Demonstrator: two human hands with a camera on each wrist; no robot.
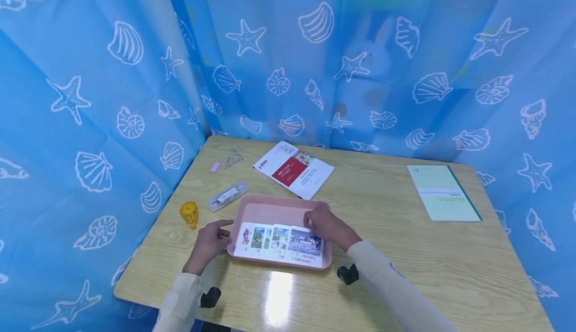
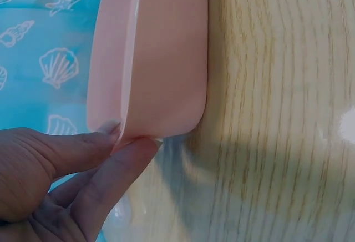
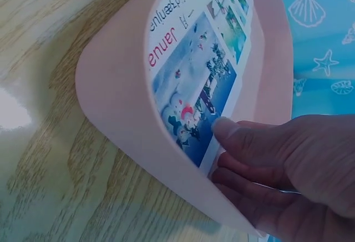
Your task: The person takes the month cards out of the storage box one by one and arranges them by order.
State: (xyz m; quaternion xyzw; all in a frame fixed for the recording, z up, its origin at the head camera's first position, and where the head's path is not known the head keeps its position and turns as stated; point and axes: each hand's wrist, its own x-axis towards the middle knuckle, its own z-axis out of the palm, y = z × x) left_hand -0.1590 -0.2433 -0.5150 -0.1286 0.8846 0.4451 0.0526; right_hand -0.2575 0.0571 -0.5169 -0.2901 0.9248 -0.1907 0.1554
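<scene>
A shallow pink tray [image 1: 270, 207] lies near the front of the table with several picture cards overlapping in a row inside. My left hand [image 1: 210, 243] pinches the tray's left rim; in the left wrist view its thumb [image 2: 83, 147] is on the inner side and its fingers lie outside. Over the tray's right end, my right hand [image 1: 326, 225] pinches the edge of the rightmost card, a January card [image 1: 306, 244] with a snowy picture. In the right wrist view the thumb [image 3: 249, 139] is on that card's edge and the curled fingers are partly hidden.
Left of the tray are a yellow-orange correction tape [image 1: 189, 214] and a clear pen case [image 1: 227, 195]. Behind lie a pink eraser [image 1: 215, 167], a clear set square [image 1: 233, 158] and a white-and-red book [image 1: 294, 169]. A green notebook [image 1: 443, 193] lies far right. A blue curtain [image 1: 279, 47] borders the table.
</scene>
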